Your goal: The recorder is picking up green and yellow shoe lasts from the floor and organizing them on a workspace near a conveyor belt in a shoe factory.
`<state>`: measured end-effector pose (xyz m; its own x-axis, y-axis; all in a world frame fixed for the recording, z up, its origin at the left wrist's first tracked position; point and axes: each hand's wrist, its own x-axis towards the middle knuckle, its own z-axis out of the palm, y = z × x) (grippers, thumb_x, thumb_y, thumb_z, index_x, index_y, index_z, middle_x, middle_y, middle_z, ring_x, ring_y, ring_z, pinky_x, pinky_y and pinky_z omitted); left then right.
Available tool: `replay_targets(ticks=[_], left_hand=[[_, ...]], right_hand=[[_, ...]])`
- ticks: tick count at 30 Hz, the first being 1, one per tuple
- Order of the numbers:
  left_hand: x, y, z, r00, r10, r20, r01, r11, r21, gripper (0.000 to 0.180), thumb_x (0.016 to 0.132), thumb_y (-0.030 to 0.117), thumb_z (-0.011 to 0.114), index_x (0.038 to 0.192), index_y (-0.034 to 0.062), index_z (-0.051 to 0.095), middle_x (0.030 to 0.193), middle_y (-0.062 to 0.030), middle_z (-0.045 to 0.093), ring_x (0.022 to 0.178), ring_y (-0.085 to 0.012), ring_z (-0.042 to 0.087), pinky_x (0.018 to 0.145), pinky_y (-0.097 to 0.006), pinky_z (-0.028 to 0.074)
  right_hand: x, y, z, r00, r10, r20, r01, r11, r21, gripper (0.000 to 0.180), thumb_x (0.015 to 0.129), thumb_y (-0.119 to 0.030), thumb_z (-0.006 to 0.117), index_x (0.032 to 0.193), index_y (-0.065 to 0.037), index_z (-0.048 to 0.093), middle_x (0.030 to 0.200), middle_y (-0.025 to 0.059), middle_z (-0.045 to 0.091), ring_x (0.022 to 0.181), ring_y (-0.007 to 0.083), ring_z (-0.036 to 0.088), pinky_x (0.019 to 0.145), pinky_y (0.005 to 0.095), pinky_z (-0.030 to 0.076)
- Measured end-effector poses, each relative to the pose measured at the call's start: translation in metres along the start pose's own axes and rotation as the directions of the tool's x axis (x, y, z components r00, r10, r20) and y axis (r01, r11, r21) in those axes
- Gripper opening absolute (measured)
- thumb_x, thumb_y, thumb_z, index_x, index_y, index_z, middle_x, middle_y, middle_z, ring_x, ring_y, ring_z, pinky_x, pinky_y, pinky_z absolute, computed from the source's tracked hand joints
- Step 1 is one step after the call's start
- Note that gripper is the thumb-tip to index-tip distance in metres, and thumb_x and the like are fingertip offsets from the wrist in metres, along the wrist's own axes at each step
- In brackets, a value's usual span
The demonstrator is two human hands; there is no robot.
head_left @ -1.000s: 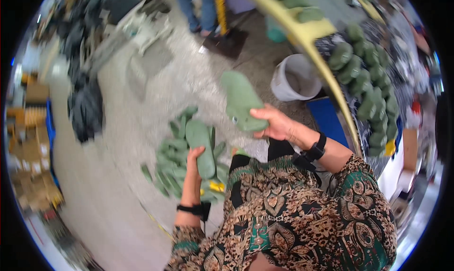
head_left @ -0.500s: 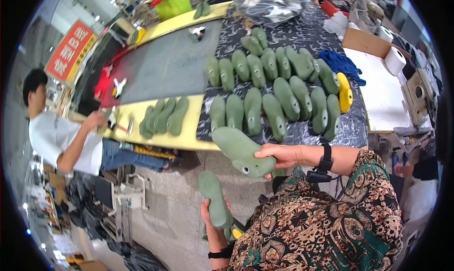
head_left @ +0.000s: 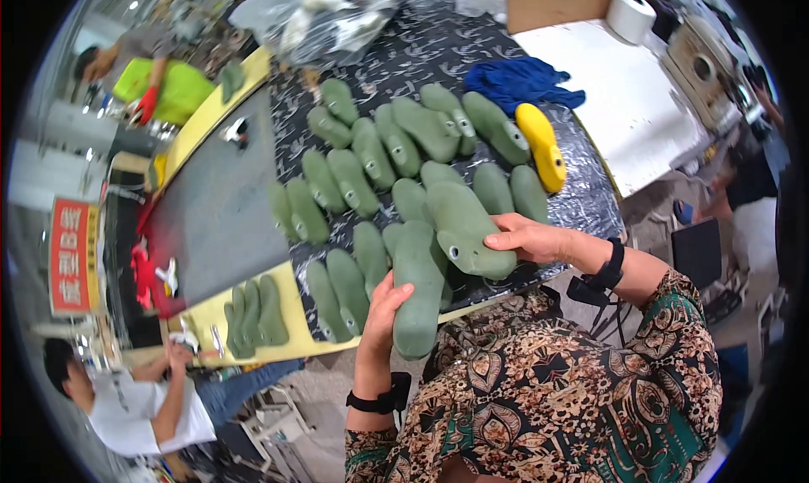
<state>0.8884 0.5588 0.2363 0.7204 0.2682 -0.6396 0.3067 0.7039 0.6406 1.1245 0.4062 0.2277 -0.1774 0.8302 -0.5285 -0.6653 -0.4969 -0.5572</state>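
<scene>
My left hand [head_left: 383, 314] is closed around the side of a green shoe last [head_left: 417, 302], held upright in front of me with its sole side showing. To its right, my right hand [head_left: 533, 237] grips the heel end of a second green shoe last [head_left: 462, 218], thumb on top. The two held lasts are close together; whether they touch I cannot tell. Both hang over the near part of a table with a dark patterned cover [head_left: 413, 45]. Several more green lasts [head_left: 320, 181] lie there in rows, some hidden behind the held ones. One yellow last [head_left: 541, 146] lies at their right end.
A blue cloth [head_left: 516, 83] lies behind the yellow last. On the right is a white tabletop [head_left: 573, 74] with a white roll [head_left: 630, 16]. A clear plastic bag [head_left: 320, 24] sits at the back. A person in white [head_left: 147, 411] works at left beside several lasts [head_left: 271, 310].
My left hand has lifted its last from low beside my body to above the table's near edge, beside the right one. The view has turned, with my right hand still gripping its last.
</scene>
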Motion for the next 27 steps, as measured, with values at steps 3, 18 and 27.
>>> replay_targets(ticks=[3, 18, 27], left_hand=[[0.028, 0.029, 0.028, 0.987, -0.070, 0.148, 0.056, 0.994, 0.099, 0.052, 0.081, 0.022, 0.053, 0.125, -0.0037, 0.043, 0.108, -0.0105, 0.057, 0.093, -0.0147, 0.057, 0.078, -0.026, 0.046], [0.164, 0.047, 0.188, 0.770, -0.335, 0.543, 0.091, 0.900, 0.426, 0.061, 0.081, 0.034, 0.063, 0.124, -0.0048, 0.042, 0.109, -0.0116, 0.057, 0.093, -0.0163, 0.057, 0.080, -0.030, 0.048], [0.188, 0.015, 0.235, 0.832, -0.271, 0.484, -0.086, 0.799, 0.595, 0.064, 0.078, 0.040, 0.066, 0.115, -0.0085, 0.047, 0.096, -0.0122, 0.059, 0.081, -0.0149, 0.060, 0.067, -0.028, 0.050]], right_hand=[[-0.038, -0.004, -0.021, 0.982, -0.093, -0.165, 0.097, 0.995, 0.013, 0.059, 0.086, -0.035, 0.060, 0.128, 0.001, 0.040, 0.115, 0.0100, 0.056, 0.099, 0.0159, 0.057, 0.084, 0.0314, 0.048], [-0.132, 0.053, -0.148, 0.626, -0.157, -0.764, 0.453, 0.870, 0.193, 0.046, 0.096, -0.042, 0.028, 0.121, -0.007, 0.042, 0.073, 0.0175, 0.060, 0.051, 0.0273, 0.059, 0.040, 0.0347, 0.049], [-0.123, 0.050, -0.120, 0.262, -0.757, -0.599, -0.168, 0.575, -0.800, 0.063, 0.083, -0.022, 0.056, 0.132, 0.005, 0.030, 0.132, 0.0275, 0.034, 0.123, 0.0386, 0.036, 0.102, 0.0394, 0.031]])
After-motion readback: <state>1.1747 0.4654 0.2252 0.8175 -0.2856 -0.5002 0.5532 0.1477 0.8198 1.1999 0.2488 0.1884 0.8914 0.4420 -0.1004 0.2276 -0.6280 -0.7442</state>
